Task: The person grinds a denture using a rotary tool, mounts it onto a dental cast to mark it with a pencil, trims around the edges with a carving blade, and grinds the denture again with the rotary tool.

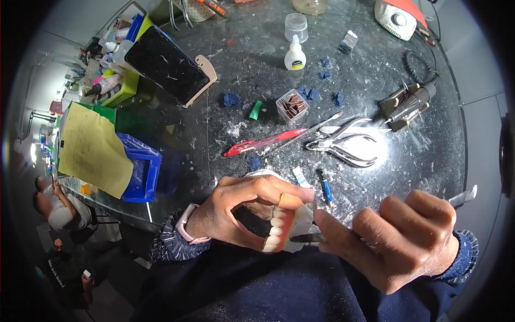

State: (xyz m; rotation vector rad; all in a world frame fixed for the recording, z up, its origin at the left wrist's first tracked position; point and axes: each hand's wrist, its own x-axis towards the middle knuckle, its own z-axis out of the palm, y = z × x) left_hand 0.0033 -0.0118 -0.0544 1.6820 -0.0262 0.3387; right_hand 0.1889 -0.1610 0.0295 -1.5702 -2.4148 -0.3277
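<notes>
Low in the middle, my left hand (241, 209) is closed round a dental model, a pink denture base with a row of white teeth (276, 229). Whitish plaster (301, 225) shows along its right side, and part of the model is hidden by my fingers. A plaster or bandage wraps one fingertip of this hand. My right hand (399, 239) grips a metal spatula-like knife; its dark blade (307, 238) touches the whitish edge, while its flat end (464, 196) sticks out past my knuckles. The fingertips of both hands nearly meet above the model.
Beyond my hands lie pliers (343, 145), a red pen (263, 142), a short blue tool (324, 185) and a box of brownish pieces (293, 106). A white bottle (295, 56), handpiece (410, 104), phone (166, 64) and blue bin (142, 166) stand around. People sit at far left.
</notes>
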